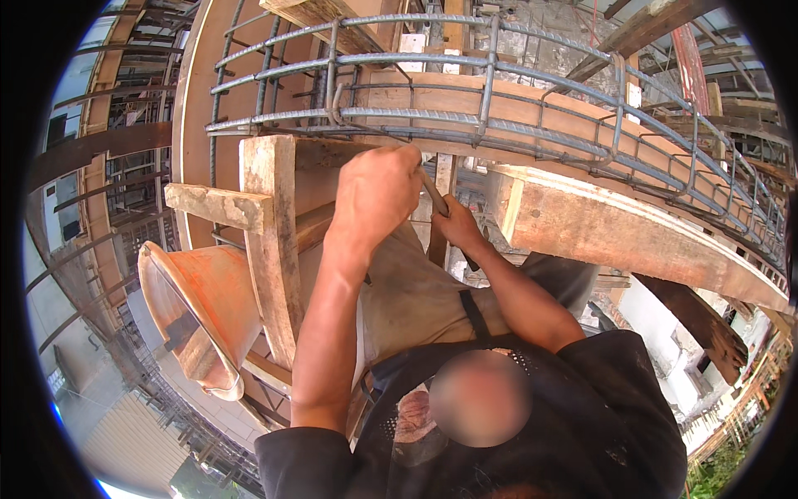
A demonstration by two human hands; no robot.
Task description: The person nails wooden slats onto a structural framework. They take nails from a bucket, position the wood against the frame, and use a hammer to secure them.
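My left hand [376, 193] is raised in a fist just under the lowest bar of a curved steel rebar cage [499, 125]. A dark, thin metal rod tool [435, 198] comes out of that fist and slants down to the right. My right hand [459, 226] is closed around the tool's lower part, close beside the left hand. The tool's upper tip is hidden behind my left hand. The cage lies over curved wooden formwork [582, 224].
An upright wooden post [270, 233] with a short crosspiece [218, 206] stands left of my left arm. An orange cone-shaped hopper [204, 303] hangs at lower left. Planks and scaffolding crowd the top right. Buildings and rooftops lie far below.
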